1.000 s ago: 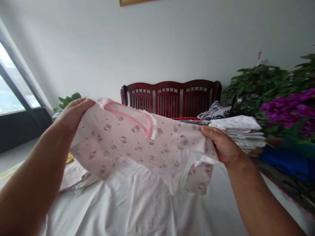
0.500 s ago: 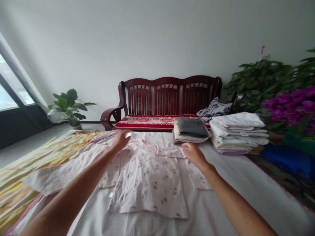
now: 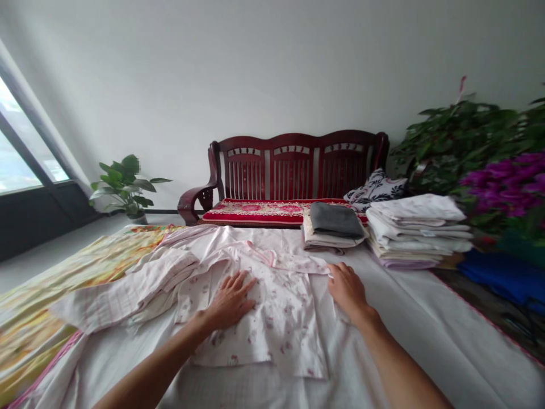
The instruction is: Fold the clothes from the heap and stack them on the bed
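Observation:
A small white shirt (image 3: pixel 279 318) with a grey print and pink neck trim lies spread on a white sheet (image 3: pixel 409 341). Flat on the left part of its front rests my left hand (image 3: pixel 231 300), fingers spread and holding nothing. My right hand (image 3: pixel 347 288) is closed at the shirt's right shoulder, its fingertips pinching the fabric where the sleeve begins. That hand and wrist cover most of the right sleeve. Left of the shirt, a crumpled white garment with pale pink stripes (image 3: pixel 100 307) lies across the bed.
Beyond the shirt stand a short folded pile topped with dark grey cloth (image 3: pixel 336 218) and a taller stack of folded white clothes (image 3: pixel 421 230). A yellow floral cloth (image 3: pixel 85 272) lies left. Behind are a wooden bench (image 3: pixel 289 170) and potted plants (image 3: pixel 128 187); purple flowers (image 3: pixel 504 182) stand right.
My left hand has come down from the shirt's upper left to lie flat on its front. My right hand has moved slightly nearer and closed on the shoulder. The view has shifted a little.

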{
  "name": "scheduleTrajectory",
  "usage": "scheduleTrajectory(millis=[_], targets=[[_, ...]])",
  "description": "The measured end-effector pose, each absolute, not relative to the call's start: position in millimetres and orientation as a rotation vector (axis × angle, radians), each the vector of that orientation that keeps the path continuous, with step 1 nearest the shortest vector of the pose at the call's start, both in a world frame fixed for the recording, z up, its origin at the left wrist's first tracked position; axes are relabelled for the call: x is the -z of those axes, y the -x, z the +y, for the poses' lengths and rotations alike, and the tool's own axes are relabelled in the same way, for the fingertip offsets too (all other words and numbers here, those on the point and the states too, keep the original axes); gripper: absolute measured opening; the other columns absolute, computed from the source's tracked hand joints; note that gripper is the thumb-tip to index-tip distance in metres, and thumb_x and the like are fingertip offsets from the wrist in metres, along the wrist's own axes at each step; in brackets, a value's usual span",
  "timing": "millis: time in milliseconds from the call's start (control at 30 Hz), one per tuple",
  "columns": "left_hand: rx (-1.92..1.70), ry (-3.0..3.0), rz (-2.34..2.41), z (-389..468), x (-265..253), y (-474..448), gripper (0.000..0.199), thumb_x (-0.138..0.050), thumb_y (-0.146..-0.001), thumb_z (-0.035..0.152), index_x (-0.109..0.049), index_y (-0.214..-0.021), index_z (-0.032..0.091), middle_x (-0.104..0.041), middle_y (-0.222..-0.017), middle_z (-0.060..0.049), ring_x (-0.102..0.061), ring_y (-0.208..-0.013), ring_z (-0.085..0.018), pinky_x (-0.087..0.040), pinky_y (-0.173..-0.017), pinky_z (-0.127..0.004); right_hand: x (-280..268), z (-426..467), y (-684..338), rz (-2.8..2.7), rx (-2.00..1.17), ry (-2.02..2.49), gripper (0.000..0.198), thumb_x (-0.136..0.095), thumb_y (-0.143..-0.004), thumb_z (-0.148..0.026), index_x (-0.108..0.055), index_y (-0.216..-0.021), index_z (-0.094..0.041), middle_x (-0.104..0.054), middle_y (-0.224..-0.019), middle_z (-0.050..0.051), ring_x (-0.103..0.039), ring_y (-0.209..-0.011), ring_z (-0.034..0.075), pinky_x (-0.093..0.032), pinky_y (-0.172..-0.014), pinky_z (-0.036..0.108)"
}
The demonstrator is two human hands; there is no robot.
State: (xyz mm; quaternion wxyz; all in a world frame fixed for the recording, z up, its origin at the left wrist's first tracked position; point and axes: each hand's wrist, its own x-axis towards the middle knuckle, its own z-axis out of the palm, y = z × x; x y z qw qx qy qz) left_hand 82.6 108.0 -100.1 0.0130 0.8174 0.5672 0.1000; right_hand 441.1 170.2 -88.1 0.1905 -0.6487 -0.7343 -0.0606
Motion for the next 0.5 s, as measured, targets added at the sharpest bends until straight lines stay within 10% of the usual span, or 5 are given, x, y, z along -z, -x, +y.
scheduleTrajectory(millis=[300, 500], targets=[[-0.514, -2.503, 1.546, 141.3, 60.2, -134.0, 0.032, -0.050, -0.091, 0.017, -0.074, -0.112, 0.021, -0.072, -0.120, -0.007, -0.062, -0.116, -0.023, -0.044, -0.107, -0.036, 90.2, 190.6, -467.0, -1.194, -0.757, 1.415, 0.014, -0.068, -0.070, -0.026, -0.075, -0.082, -0.023, -0.075, -0.080, 0.004, -0.068, -0.078, 0.025, -0.050, -0.069, 0.033], [-0.500, -2.383, 1.573, 183.6, 64.8, -166.3, 0.060, -0.054, -0.086, 0.016, -0.047, -0.146, 0.009, -0.044, -0.154, -0.019, -0.042, -0.142, -0.029, -0.033, -0.117, -0.042, 92.9, 199.6, -470.1, -0.939, -1.191, 0.969, 0.015, -0.076, -0.064, -0.024, -0.075, -0.079, -0.024, -0.072, -0.065, 0.004, -0.070, -0.063, 0.025, -0.057, -0.061, 0.036]])
